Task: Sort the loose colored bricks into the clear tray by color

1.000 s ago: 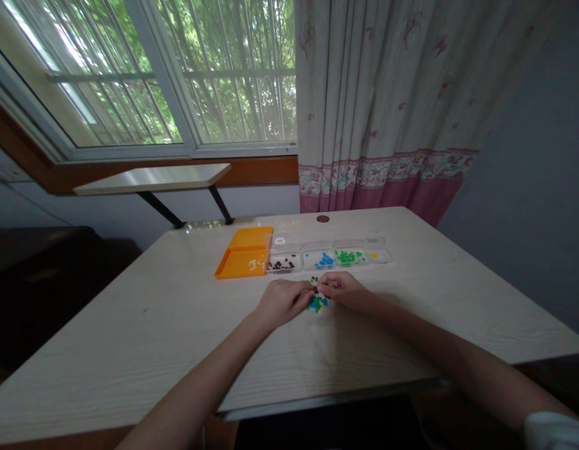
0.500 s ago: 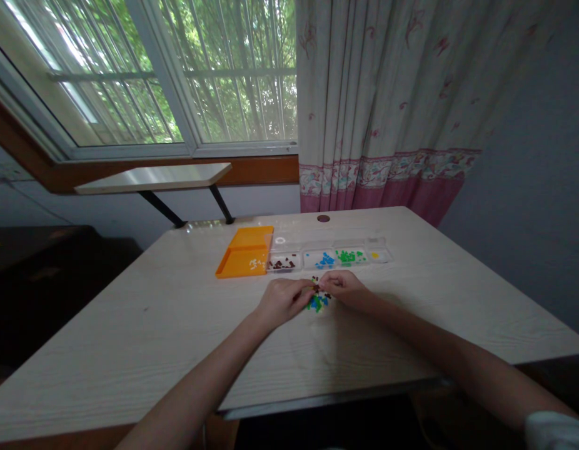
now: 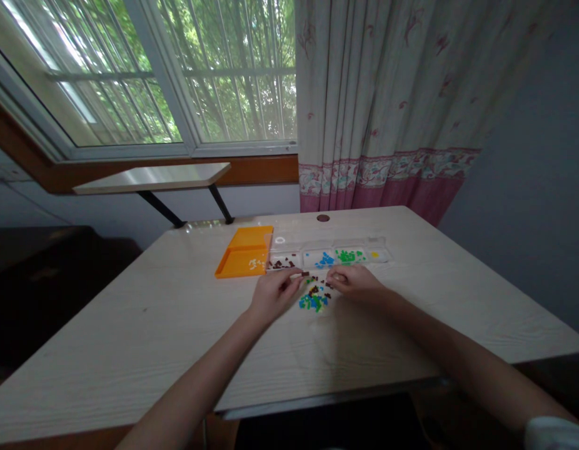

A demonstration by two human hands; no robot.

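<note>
My left hand (image 3: pixel 274 292) is closed in a pinch, with a small dark brown piece (image 3: pixel 305 274) at its fingertips. Facing it, my right hand (image 3: pixel 357 279) has its fingers pressed together; what they hold, if anything, is too small to make out. Between and below the hands lies a loose pile of tiny blue, green, yellow and brown pieces (image 3: pixel 314 302). Just behind the hands, a clear compartment tray (image 3: pixel 302 265) holds brown, blue, green and yellow pieces in separate sections. My left fingers are close to its front edge.
An open orange case (image 3: pixel 245 239) with small white pieces stands to the left of the clear tray. Behind, a raised shelf (image 3: pixel 153 177) on black brackets rises from the table (image 3: pixel 144 344). A round cable hole (image 3: pixel 323 218) is near the back edge.
My hands have moved apart, the left one going left and slightly up. More of the coloured pile shows between them, and a brown piece is now visible at my left fingertips.
</note>
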